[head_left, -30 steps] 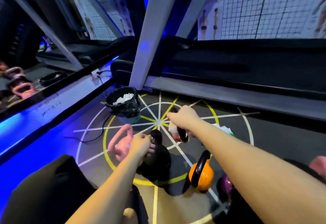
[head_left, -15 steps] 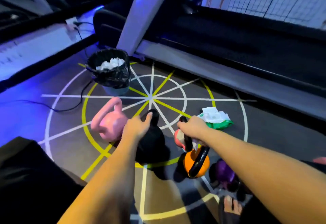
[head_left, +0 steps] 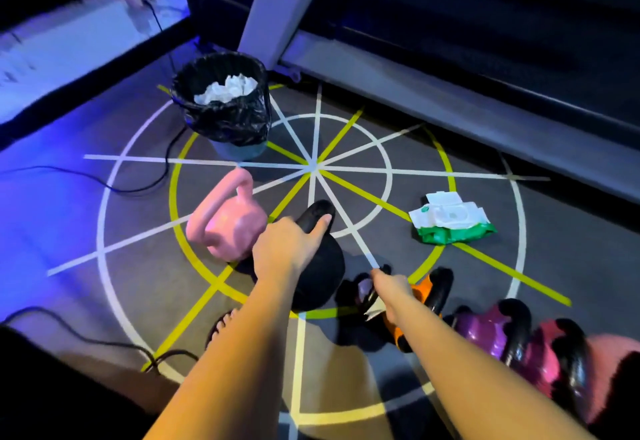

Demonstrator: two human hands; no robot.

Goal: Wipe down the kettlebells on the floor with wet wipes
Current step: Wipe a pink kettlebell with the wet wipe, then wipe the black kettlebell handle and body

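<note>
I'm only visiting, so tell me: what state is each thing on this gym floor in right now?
Bin: lined with a black bag, crumpled white wipes inside.
Wipe pack: lying flat, white wipes showing on top.
Pink kettlebell: standing, no hand on it.
Black kettlebell: standing, handle gripped by the left hand.
Wipe: held in the right hand, beside the orange kettlebell.
Purple kettlebell: on the floor, no hand on it.

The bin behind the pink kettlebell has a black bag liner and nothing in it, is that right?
Not quite. The bin behind the pink kettlebell does have a black bag liner, but it is not empty: the head view shows crumpled white wipes lying inside it.
</note>
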